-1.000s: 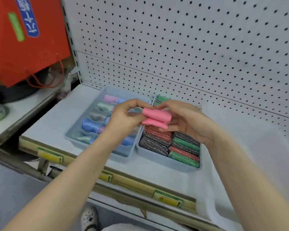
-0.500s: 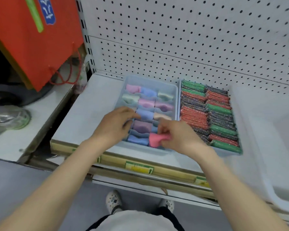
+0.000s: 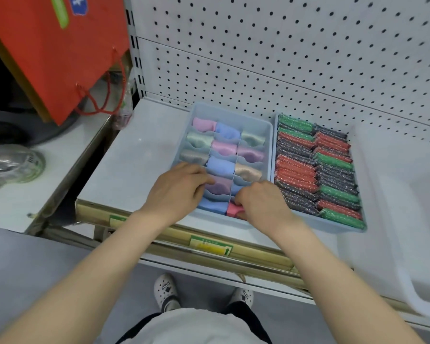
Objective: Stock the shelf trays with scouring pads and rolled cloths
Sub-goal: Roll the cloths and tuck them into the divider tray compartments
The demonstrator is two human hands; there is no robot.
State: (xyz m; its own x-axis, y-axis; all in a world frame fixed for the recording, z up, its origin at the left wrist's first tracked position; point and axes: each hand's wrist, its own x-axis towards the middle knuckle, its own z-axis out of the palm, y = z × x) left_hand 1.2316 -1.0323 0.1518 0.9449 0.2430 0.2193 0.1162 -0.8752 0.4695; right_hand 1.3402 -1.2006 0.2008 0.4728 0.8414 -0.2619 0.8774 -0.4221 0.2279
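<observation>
There is one view, a wide-angle camera worn on the person's head, facing forward and tilted steeply down. It sits close above the shelf (image 3: 139, 155), near enough that both bare forearms run in from the lower corners to the left hand (image 3: 176, 192) and right hand (image 3: 261, 204) at mid-frame. There the right hand pinches a pink rolled cloth (image 3: 233, 209) at the near end of the divided tray (image 3: 266, 125). The pegboard (image 3: 283, 58) fills the top of the frame. The person's own white shoes (image 3: 165, 291) on the floor lie at the bottom. The lens bends straight edges towards the sides, where a red bag (image 3: 47, 50) hangs at upper left.
</observation>
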